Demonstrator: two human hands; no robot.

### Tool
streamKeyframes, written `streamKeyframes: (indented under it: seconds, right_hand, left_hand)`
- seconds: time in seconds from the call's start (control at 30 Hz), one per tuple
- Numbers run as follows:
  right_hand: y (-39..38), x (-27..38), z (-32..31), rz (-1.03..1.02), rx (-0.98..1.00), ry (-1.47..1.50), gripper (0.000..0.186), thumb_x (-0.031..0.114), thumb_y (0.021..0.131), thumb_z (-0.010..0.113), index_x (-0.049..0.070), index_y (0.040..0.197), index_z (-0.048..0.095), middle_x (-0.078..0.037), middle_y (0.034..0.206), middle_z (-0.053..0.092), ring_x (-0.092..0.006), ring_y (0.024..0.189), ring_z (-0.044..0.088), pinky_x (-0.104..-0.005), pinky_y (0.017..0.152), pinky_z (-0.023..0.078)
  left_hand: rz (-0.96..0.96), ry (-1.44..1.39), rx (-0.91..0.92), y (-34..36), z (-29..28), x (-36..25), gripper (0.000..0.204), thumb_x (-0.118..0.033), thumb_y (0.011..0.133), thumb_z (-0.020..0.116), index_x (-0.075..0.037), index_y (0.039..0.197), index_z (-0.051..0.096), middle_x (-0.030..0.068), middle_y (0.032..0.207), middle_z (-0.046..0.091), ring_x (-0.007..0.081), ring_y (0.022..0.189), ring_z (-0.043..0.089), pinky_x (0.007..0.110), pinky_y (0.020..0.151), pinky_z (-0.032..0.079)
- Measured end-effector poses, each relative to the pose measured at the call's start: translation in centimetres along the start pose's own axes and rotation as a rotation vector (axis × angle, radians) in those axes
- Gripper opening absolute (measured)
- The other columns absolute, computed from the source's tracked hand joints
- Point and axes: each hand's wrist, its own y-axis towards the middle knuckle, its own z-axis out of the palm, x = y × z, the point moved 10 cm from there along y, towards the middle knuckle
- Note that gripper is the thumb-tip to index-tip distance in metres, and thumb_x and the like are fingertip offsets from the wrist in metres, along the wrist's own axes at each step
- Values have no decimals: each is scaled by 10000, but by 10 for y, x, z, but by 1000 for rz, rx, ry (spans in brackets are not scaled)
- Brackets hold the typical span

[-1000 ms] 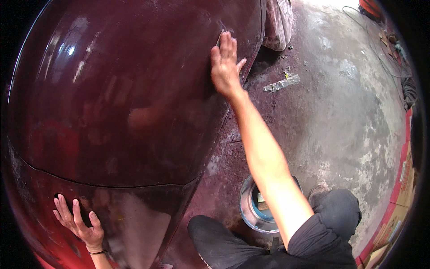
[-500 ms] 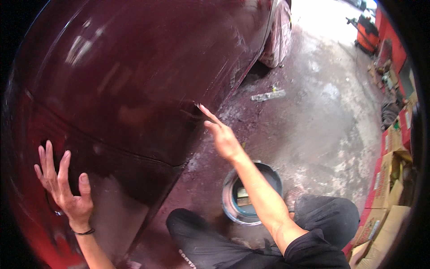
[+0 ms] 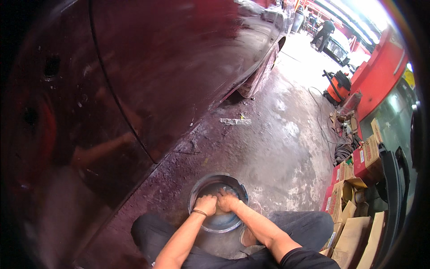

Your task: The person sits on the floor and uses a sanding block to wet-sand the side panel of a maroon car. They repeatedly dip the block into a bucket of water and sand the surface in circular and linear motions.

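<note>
Both of my hands are down inside a round basin (image 3: 210, 230) that stands on the floor between my knees, with murky liquid in it. My left hand (image 3: 205, 205), a dark band at its wrist, is closed in a fist, knuckles up. Close beside it, my right hand (image 3: 228, 201) points inward with its fingers bent. What either hand grips is hidden under the fingers. To the left rises the dark red side panel of a car (image 3: 170, 58), with a door seam, dull patches and pale smears toward its far end.
A flat pale strip (image 3: 235, 121) lies on the stained floor (image 3: 277, 148) past the basin. Open cardboard boxes (image 3: 354, 237) line the right side. An orange and black vacuum cleaner (image 3: 338, 87) stands farther back, its cable nearby. Another person (image 3: 323, 33) is in the far background.
Both hands have left the car panel and come down together into the basin. My left hand, spread before, is now closed. The view has shifted, showing more of the workshop.
</note>
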Motion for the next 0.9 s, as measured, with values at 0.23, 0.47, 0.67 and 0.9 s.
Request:
streamKeyframes:
  seconds: [0.23, 0.47, 0.67, 0.9]
  right_hand:
    - [66, -11, 94, 59, 211, 257, 539, 402, 1016, 547, 92, 1447, 645, -200, 1525, 586, -381, 1399, 576, -505, 1183, 435]
    - [59, -7, 69, -94, 290, 216, 494, 338, 1069, 421, 66, 1388, 682, -225, 1435, 646, -399, 1337, 617, -501, 1126, 478]
    - [-39, 3, -94, 155, 205, 1172, 454, 315, 1084, 421, 163, 1401, 709, -96, 1456, 666, -307, 1341, 610, -489, 1076, 524]
    - [-94, 9, -126, 70, 84, 1490, 410, 250, 1087, 507, 53, 1404, 677, -99, 1364, 688, -184, 1186, 662, -347, 886, 650]
  left_hand:
    - [-263, -158, 398, 19, 96, 32, 507, -266, 936, 613, -54, 1392, 679, 273, 1387, 664, 407, 1278, 666, 478, 1102, 519]
    - [-292, -330, 208, 10, 42, 34, 441, -315, 927, 643, -15, 1229, 760, 309, 1327, 679, 435, 1245, 677, 504, 1071, 540]
    - [-289, -696, -64, -3, -17, 42, 838, -462, 882, 813, 55, 1460, 495, 297, 1374, 654, 409, 1308, 638, 473, 1122, 488]
    - [4, -1403, -211, -15, -53, 11, 404, -291, 924, 842, -14, 1191, 716, 76, 1146, 744, 87, 974, 657, 284, 869, 540]
